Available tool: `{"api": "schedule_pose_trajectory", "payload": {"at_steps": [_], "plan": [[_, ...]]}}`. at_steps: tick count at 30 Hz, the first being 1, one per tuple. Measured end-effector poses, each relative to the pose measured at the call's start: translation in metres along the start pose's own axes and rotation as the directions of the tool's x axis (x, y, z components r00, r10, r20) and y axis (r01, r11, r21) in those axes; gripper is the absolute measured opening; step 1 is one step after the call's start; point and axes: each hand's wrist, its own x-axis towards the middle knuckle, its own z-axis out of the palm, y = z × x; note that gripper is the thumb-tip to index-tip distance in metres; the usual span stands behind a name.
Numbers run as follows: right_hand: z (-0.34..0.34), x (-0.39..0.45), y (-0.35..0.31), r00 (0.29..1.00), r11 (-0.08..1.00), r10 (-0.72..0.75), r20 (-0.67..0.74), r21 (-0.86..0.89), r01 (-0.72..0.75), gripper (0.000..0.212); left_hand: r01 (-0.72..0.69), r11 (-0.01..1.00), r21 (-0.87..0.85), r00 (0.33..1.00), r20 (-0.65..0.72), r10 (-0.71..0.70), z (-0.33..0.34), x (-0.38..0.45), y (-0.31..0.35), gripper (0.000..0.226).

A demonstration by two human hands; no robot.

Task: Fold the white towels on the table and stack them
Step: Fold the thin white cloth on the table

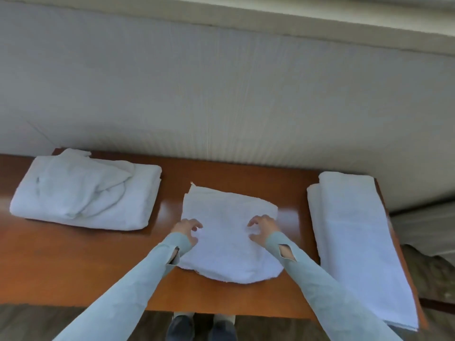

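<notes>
Shoes: the person's feet show at the near edge, under the tabletop.
Sleeves: pale blue-green, reaching in from the near corners toward the middle.
Left hand: fingers curled and spread, resting on the left edge of the middle towel; it looks to be pressing or pinching lightly, not clenched. I cannot tell whether any cloth is pinched.
Right hand: the same pose on the right part of that towel, fingers bent, thumb apart, palm down on the cloth.
Middle towel: small, lying flat between the two hands, near edge rounded, far left corner sticking up a little; seemingly folded at least once, not yet square.
Right towel: long, neatly folded, running near to far along the right side of the tabletop, its near end hanging past the edge.
Left pile: a large folded towel at the far left with a crumpled cloth lying loose on top.
Wall: pale, just behind the tabletop.
Progress: my guess is mid-task. The right towel seems done; the middle one wants another fold, the crumpled cloth is unfolded, and nothing has been stacked neatly.
</notes>
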Motion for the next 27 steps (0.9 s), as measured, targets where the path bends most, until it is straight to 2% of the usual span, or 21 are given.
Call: {"api": "schedule_pose_trajectory", "payload": {"at_steps": [2,4,6,7,9,12,14,15,17,19,21,23,25,27], "plan": [[0.006,0.012,0.006,0.985,0.993,0.095,-0.145,0.080,-0.084,0.045,0.083,0.993,-0.080,0.988,-0.126,-0.092,0.000,0.020,-0.002,0.047],[0.008,0.020,0.010,0.946,0.956,0.239,-0.221,0.226,-0.189,0.058,0.142,0.982,-0.121,0.963,-0.215,-0.165,-0.002,0.036,0.001,0.060],[0.009,0.024,0.012,0.905,0.863,0.394,-0.157,0.404,-0.305,0.076,0.182,0.963,-0.199,0.948,-0.224,-0.225,-0.001,0.049,0.006,0.070],[0.009,0.025,0.013,0.877,0.779,0.471,-0.097,0.512,-0.362,0.081,0.197,0.954,-0.227,0.947,-0.208,-0.245,0.001,0.054,0.009,0.074],[0.010,0.025,0.014,0.823,0.585,0.566,0.053,0.678,-0.446,0.073,0.220,0.955,-0.201,0.952,-0.168,-0.255,0.010,0.059,0.012,0.078],[0.017,0.025,0.017,0.800,0.451,0.581,0.148,0.759,-0.469,0.057,0.226,0.974,-0.005,0.958,-0.179,-0.223,0.021,0.055,0.015,0.075],[0.018,0.025,0.013,0.839,0.467,0.530,0.118,0.786,-0.406,0.058,0.105,0.994,0.041,0.970,-0.224,-0.093,0.022,0.054,0.023,0.073],[0.017,0.025,0.010,0.885,0.557,0.461,0.060,0.757,-0.341,0.062,0.000,1.000,-0.020,0.971,-0.237,-0.005,0.020,0.055,0.030,0.073],[0.010,0.021,-0.002,0.959,0.775,0.276,-0.069,0.605,-0.180,0.060,-0.184,0.948,-0.258,0.964,-0.235,0.123,0.010,0.054,0.052,0.073],[0.002,0.015,-0.016,0.986,0.845,0.088,-0.142,0.535,0.002,0.044,-0.285,0.848,-0.446,0.956,-0.200,0.216,-0.006,0.053,0.077,0.078],[-0.007,0.009,-0.031,0.978,0.869,-0.099,-0.184,0.464,0.175,0.058,-0.313,0.804,-0.505,0.950,-0.154,0.273,-0.023,0.052,0.099,0.086],[-0.014,0.007,-0.040,0.951,0.888,-0.212,-0.227,0.362,0.284,0.069,-0.258,0.844,-0.469,0.966,-0.101,0.240,-0.038,0.052,0.109,0.077],[-0.023,0.004,-0.041,0.919,0.881,-0.264,-0.292,0.316,0.353,0.059,-0.194,0.902,-0.385,0.979,-0.022,0.201,-0.055,0.047,0.111,0.050],[-0.030,-0.001,-0.037,0.905,0.887,-0.299,-0.302,0.263,0.380,0.057,-0.252,0.940,-0.232,0.964,0.026,0.265,-0.069,0.035,0.108,0.033]]}}
